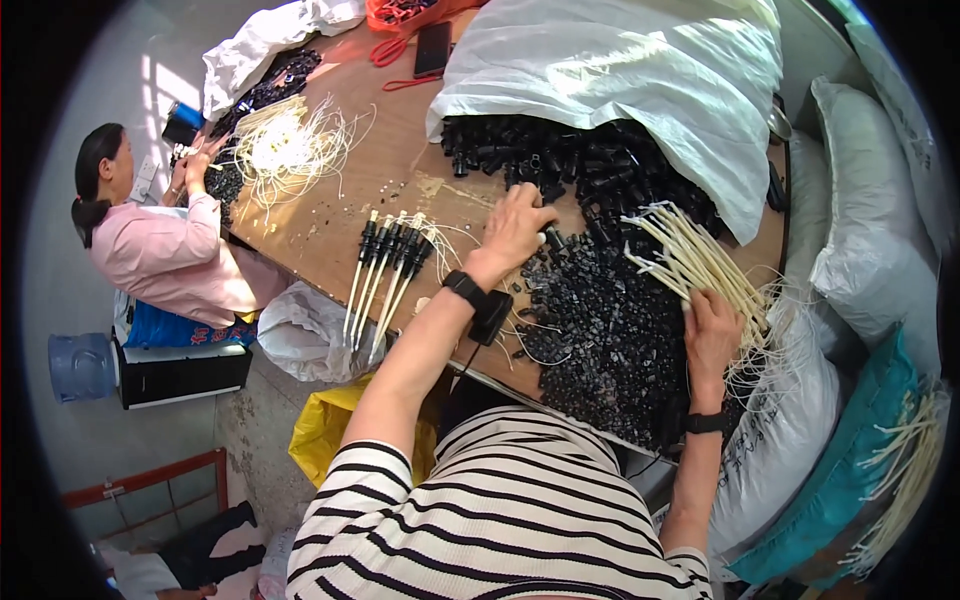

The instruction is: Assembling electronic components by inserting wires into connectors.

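My left hand (516,232), fingers bent, is at the near edge of a heap of black plastic sockets (600,150). A dark piece lies beside its fingers, and what they hold is hidden. On the right, my right hand (712,325) rests with curled fingers on a bundle of pale sleeved wires (700,255), its fingertips pressed to the lower side. Between my hands spreads a pile of small black parts (600,330). Left of my left forearm lies a row of several finished-looking pieces, black sockets on pale sleeved wires (385,265).
A white sack (620,60) covers the back of the socket heap. Thin loose wires (290,150), a phone (433,50) and red scissors (388,52) lie on the brown table (400,130). A co-worker in pink (160,240) sits at left. Full sacks (875,210) line the right side.
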A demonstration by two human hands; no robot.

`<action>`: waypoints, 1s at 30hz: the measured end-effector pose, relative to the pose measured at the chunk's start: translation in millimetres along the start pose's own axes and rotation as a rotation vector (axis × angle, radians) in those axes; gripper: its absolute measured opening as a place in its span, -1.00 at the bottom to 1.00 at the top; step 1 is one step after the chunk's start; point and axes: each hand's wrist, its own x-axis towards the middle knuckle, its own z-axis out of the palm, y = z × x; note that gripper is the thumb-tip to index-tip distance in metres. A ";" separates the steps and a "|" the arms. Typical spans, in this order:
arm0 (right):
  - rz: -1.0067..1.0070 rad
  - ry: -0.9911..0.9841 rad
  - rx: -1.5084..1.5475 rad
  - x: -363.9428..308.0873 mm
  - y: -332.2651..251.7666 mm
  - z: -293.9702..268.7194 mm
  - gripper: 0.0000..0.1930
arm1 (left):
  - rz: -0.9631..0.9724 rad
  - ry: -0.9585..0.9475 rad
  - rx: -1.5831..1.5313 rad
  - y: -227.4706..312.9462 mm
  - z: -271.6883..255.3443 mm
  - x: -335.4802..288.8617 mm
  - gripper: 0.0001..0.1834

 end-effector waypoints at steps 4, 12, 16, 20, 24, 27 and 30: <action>-0.024 -0.147 0.072 13.6 -28.0 -8.9 -0.82 | -0.023 0.018 -0.234 -4.0 -9.1 -18.0 -0.67; 0.082 -0.391 0.482 1.2 -67.3 -6.2 -0.82 | -0.241 -0.088 -0.712 24.5 -18.7 -46.0 -0.63; -0.038 -0.374 0.432 -7.5 -83.2 -2.0 -0.85 | 0.040 -0.089 -0.472 45.6 -26.0 -41.0 -0.62; 0.269 -0.225 0.470 -9.3 -81.5 -13.6 -0.82 | -0.182 0.042 -0.446 33.4 -32.2 -45.2 -0.63; 0.101 -0.285 0.424 -12.5 -80.7 -11.5 -0.81 | -0.096 -0.049 -0.513 39.5 -29.2 -52.5 -0.65; -0.024 -0.248 0.307 -12.7 -86.2 -12.8 -0.79 | 0.089 -0.157 -0.233 48.5 -31.7 -50.7 -0.70; -0.081 -0.204 0.263 -3.4 -91.6 -10.9 -0.55 | 0.180 -0.079 -0.262 59.6 -19.0 -53.3 -0.78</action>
